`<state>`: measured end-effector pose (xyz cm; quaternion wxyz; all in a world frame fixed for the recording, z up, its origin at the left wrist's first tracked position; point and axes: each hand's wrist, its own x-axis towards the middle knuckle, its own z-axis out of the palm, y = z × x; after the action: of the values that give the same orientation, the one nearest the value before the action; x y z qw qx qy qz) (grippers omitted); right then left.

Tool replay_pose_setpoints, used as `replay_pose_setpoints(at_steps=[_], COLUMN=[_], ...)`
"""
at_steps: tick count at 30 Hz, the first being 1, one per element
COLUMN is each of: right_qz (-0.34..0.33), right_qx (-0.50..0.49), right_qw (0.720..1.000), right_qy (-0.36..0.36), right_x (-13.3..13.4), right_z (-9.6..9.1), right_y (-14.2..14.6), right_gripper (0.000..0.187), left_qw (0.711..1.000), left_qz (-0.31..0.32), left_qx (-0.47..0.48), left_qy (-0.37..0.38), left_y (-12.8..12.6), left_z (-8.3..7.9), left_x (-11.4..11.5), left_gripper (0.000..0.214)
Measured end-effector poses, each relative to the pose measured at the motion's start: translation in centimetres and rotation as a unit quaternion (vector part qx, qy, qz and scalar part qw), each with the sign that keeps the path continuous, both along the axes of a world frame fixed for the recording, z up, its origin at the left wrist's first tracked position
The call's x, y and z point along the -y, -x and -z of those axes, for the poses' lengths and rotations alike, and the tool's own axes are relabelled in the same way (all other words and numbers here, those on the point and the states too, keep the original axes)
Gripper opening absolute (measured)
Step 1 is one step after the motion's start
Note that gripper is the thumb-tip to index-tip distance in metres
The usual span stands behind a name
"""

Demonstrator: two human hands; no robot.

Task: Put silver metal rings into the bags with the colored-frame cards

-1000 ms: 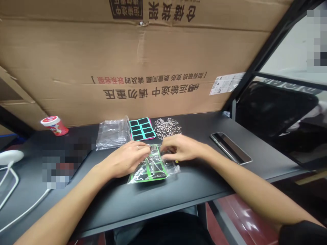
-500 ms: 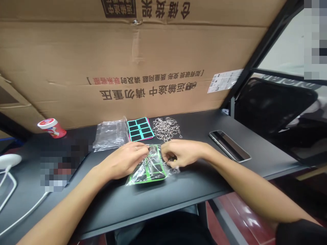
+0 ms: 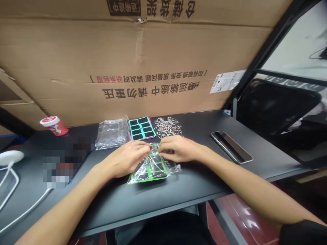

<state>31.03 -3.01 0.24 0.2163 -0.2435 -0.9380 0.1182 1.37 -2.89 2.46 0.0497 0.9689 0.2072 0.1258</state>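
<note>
A clear plastic bag (image 3: 153,169) holding a green sheet of black rectangles lies on the black desk (image 3: 194,180) in front of me. My left hand (image 3: 126,158) pinches the bag's top left edge, a ring on one finger. My right hand (image 3: 176,149) pinches the bag's top right edge, fingers curled. A thin metal ring shows inside the bag near my fingertips. Behind the hands lie a teal sheet of black rectangles (image 3: 141,128), a heap of small metal rings (image 3: 168,126) and a stack of empty clear bags (image 3: 113,132).
A large cardboard box (image 3: 127,58) stands along the desk's back. A phone (image 3: 231,146) lies to the right. A red-and-white canister (image 3: 54,125) sits at the left, with a white device (image 3: 10,157) and its cable (image 3: 25,211) near the left edge.
My right hand has shifted slightly back and up along the bag's top edge. My left hand keeps its pinch. The bag stays in place.
</note>
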Motion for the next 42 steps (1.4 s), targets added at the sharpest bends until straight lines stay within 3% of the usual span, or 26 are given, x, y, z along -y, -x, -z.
replay_pose_setpoints(at_steps=[2, 6, 12, 15, 19, 23, 25, 29, 31, 39, 42], right_qz=[-0.039, -0.018, -0.006, 0.018, 0.104, 0.231, 0.203, 0.008, -0.038, -0.018, 0.047], right_qx=[0.009, 0.022, 0.028, -0.018, -0.064, -0.093, -0.080, -0.025, 0.009, 0.057, 0.029], right_qw=[0.999, 1.000, 0.996, 0.992, 0.984, 0.969, 0.976, 0.991, 0.986, 0.973, 0.981], right_qy=[-0.018, -0.011, 0.084, 0.124, 0.134, 0.006, -0.008, 0.130, 0.163, 0.223, 0.185], right_x=[0.6, 0.8, 0.7, 0.6, 0.0, -0.8, -0.7, 0.2, 0.6, 0.4, -0.1], right_z=[0.7, 1.5, -0.4, -1.5, -1.9, -1.7, -1.7, -1.7, -1.8, -1.7, -1.5], right_y=[1.1, 2.1, 0.8, -0.2, -1.1, -1.6, -1.6, -0.9, -0.4, -0.4, -0.9], right_gripper=[0.024, 0.025, 0.005, 0.008, 0.009, 0.004, 0.007, 0.015, 0.019, 0.006, 0.004], left_qw=[1.000, 1.000, 1.000, 1.000, 1.000, 1.000, 1.000, 1.000, 1.000, 1.000, 1.000], left_qz=[0.001, -0.002, 0.001, -0.002, -0.003, -0.003, -0.005, -0.002, -0.002, -0.004, -0.005], left_qx=[0.001, -0.003, 0.002, 0.001, 0.009, 0.012, 0.009, 0.003, -0.002, -0.007, -0.005], left_qy=[-0.001, 0.004, 0.006, 0.002, 0.004, 0.011, 0.010, 0.008, 0.008, 0.019, 0.010], left_y=[0.0, -0.1, -0.2, 0.0, 0.0, 0.0, 0.0, 0.0, 0.0, -0.1, 0.0], left_z=[0.0, 0.0, 0.0, 0.0, 0.0, -0.1, -0.1, 0.0, 0.1, 0.0, 0.0], left_x=[0.0, 0.1, 0.1, 0.1, 0.1, 0.1, 0.1, 0.1, 0.0, 0.2, 0.1], left_gripper=[0.024, 0.026, 0.026, 0.026, 0.026, 0.025, 0.026, 0.026, 0.026, 0.025, 0.024])
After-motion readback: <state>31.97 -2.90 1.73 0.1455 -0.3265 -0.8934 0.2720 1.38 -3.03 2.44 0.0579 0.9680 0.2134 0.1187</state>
